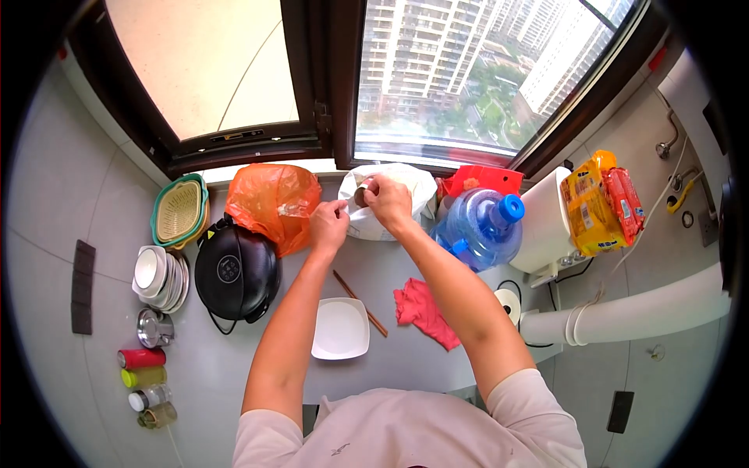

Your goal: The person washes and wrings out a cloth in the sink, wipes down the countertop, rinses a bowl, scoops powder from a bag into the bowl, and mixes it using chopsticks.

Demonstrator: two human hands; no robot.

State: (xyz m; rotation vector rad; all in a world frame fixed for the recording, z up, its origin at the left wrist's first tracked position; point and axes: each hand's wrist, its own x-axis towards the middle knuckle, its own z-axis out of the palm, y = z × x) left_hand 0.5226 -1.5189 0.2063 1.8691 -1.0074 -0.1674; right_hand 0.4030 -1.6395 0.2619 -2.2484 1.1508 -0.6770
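A white plastic bag (402,181) stands at the back of the counter by the window. My right hand (390,204) is over it, fingers closed around a small dark roundish object (360,196) whose kind I cannot make out. My left hand (329,224) is at the bag's left edge with its fingers pinched together; whether they grip the bag's rim is too small to tell. Just left of that hand sits an orange plastic bag (269,199). Nearer to me lie a white square plate (341,329) and a pair of wooden chopsticks (363,306).
Left are a black electric cooker (234,269), nested baskets (179,212), stacked dishes (162,274) and several bottles and cups. Right of the white bag stand a blue water jug (477,232) and a white box-shaped appliance (538,222) bearing snack packets (601,204). A red cloth (425,312) lies centrally.
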